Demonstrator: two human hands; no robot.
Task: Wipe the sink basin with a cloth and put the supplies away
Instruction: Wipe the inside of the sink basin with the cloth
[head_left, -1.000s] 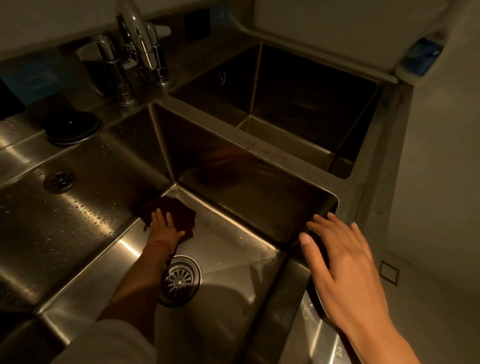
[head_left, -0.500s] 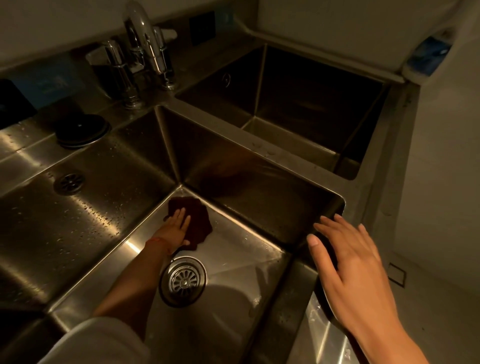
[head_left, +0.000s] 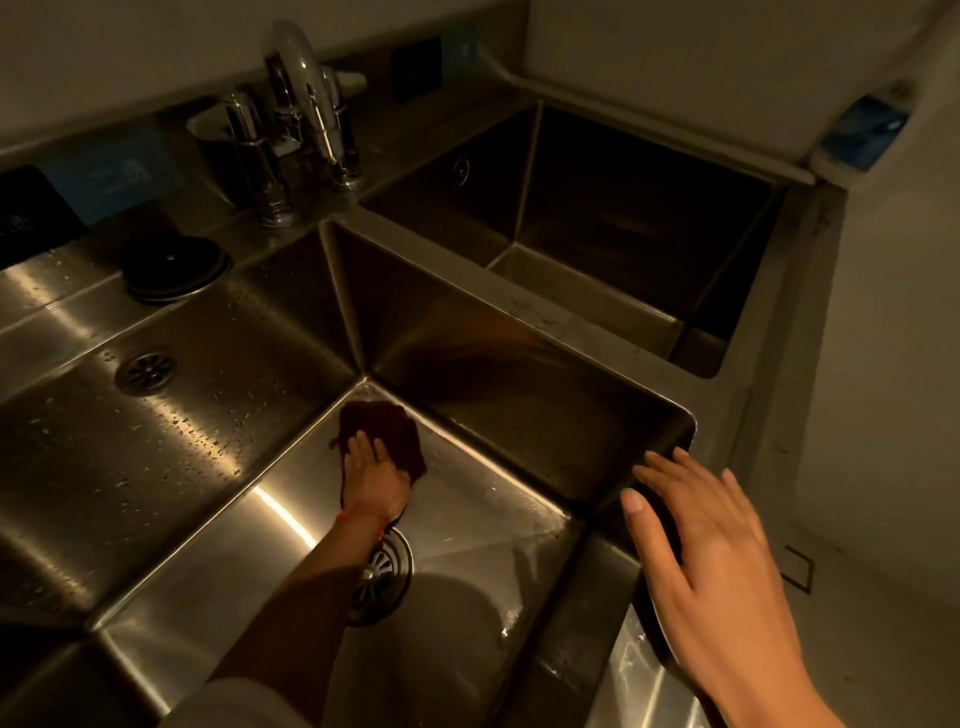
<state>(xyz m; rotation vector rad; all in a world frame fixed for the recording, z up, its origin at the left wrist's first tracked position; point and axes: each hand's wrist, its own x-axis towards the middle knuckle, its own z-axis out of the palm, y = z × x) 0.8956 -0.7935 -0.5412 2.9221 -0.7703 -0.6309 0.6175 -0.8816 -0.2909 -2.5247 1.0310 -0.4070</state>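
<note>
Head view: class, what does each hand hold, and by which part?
Left hand presses flat on the near part of the dark red cloth, gripping nothing. Right hand rests open, holding nothing.

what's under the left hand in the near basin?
A dark cloth, pressed flat by the left hand onto the basin floor near the far corner. The palm hides the cloth's middle; the forearm covers part of the drain strainer.
</note>
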